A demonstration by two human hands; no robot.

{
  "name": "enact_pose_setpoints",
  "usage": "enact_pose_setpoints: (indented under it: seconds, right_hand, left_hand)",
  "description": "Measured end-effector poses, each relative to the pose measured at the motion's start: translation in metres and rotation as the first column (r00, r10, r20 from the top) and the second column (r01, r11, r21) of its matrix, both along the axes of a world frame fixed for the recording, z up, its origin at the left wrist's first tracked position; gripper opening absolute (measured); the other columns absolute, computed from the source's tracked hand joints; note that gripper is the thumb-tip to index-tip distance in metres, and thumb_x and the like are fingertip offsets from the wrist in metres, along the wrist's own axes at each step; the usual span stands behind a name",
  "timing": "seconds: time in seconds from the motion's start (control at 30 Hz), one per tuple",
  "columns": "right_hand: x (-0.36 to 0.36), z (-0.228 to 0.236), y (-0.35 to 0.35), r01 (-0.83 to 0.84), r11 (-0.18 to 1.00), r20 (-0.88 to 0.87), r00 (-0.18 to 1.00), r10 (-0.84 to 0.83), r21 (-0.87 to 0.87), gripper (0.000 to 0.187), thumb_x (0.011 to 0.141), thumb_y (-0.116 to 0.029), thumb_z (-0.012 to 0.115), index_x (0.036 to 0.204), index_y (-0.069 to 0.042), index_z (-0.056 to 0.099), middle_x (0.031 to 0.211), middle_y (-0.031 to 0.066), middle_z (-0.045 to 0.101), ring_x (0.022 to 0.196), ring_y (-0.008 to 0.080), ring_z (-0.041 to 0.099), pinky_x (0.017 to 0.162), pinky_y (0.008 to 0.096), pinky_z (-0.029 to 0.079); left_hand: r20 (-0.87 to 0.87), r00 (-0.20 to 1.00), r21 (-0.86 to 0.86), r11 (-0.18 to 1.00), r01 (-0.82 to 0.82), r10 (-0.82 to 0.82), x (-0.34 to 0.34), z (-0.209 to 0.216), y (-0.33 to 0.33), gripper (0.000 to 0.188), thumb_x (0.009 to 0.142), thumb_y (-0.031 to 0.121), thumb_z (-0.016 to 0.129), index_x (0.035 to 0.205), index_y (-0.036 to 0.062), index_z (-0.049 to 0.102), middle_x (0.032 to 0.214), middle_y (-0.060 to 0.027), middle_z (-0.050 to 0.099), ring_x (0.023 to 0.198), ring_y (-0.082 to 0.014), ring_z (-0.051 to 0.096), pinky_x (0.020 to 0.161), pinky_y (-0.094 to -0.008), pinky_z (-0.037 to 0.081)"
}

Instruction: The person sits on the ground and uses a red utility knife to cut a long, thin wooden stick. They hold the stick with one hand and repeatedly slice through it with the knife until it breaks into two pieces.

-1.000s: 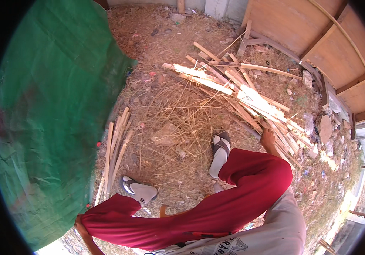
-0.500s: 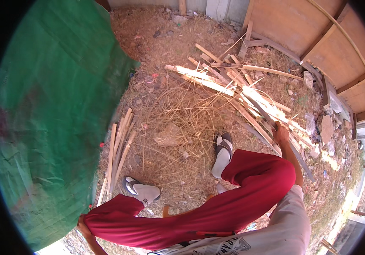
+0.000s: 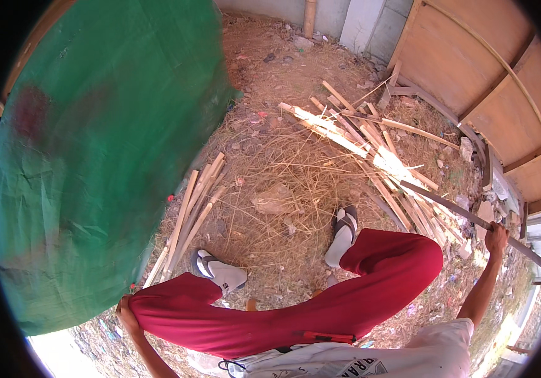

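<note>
A long dark bamboo strip [image 3: 448,205] is gripped in my right hand [image 3: 497,238], out to the right of my right knee. It is raised on a slant, one end over the bamboo pile and the other past my hand. The pile of split bamboo strips [image 3: 324,129] lies ahead to the right, partly in bright sun. My left hand [image 3: 126,313] rests against the side of my left knee in the red trousers [image 3: 245,324]; its fingers are mostly hidden there. A smaller bundle of bamboo strips [image 3: 189,211] lies beyond my left foot.
A green sheet [image 3: 106,170] hangs along the left side. Thin bamboo shavings [image 3: 289,167] cover the ground between my feet, around a stone [image 3: 271,200]. Framed wooden panels [image 3: 472,57] stand at the right, with rubble [image 3: 486,214] along their foot. A pale wall [image 3: 276,7] runs behind.
My right hand has lifted the dark bamboo strip off the pile and carried it to the right. The whole view has shifted; my left hand stays at the knee.
</note>
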State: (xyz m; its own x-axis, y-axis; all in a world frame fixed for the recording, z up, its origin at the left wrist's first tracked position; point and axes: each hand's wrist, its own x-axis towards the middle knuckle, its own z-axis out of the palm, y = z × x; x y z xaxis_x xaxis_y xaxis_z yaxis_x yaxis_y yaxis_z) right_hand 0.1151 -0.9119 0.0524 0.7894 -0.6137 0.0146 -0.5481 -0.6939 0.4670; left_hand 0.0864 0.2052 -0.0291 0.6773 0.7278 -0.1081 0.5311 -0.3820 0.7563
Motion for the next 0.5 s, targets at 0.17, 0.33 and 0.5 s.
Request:
enact_pose_setpoints:
  seconds: [0.17, 0.33, 0.5]
  right_hand:
    - [-0.032, 0.1, 0.03, 0.008, 0.986, 0.115, 0.993, -0.027, 0.168, 0.031, 0.089, -0.021, 0.058, 0.109, -0.005, 0.075, 0.103, 0.0224, 0.073, 0.098, 0.042, 0.068, 0.085, 0.0487, 0.054]
    - [0.014, 0.107, 0.076, -0.251, 0.94, 0.418, 0.898, 0.138, 0.229, 0.035, 0.088, -0.025, 0.048, 0.081, 0.004, 0.065, 0.072, 0.0224, 0.063, 0.071, 0.038, 0.062, 0.071, 0.0464, 0.047]
    - [0.105, 0.092, 0.203, -0.386, 0.752, 0.5, 0.862, 0.087, 0.534, 0.042, 0.086, -0.028, 0.045, 0.083, 0.008, 0.066, 0.08, 0.0318, 0.064, 0.081, 0.0453, 0.064, 0.08, 0.0509, 0.047]
  left_hand:
    - [0.035, 0.997, 0.025, 0.997, -0.072, 0.071, 0.008, 0.003, -0.008, 0.031, 0.09, 0.021, 0.05, 0.081, -0.0017, 0.069, 0.083, -0.013, 0.065, 0.074, -0.0231, 0.058, 0.073, -0.0397, 0.048]
    - [0.003, 0.999, 0.281, 0.959, 0.034, -0.036, 0.026, 0.009, -0.032, 0.026, 0.091, 0.015, 0.062, 0.106, -0.0055, 0.07, 0.103, -0.0209, 0.071, 0.09, -0.0327, 0.066, 0.086, -0.0451, 0.05]
    - [-0.105, 0.867, 0.525, 0.714, 0.464, -0.487, 0.069, 0.062, -0.12, 0.046, 0.08, 0.002, 0.073, 0.125, -0.0006, 0.058, 0.124, -0.024, 0.062, 0.12, -0.0451, 0.055, 0.102, -0.0517, 0.043]
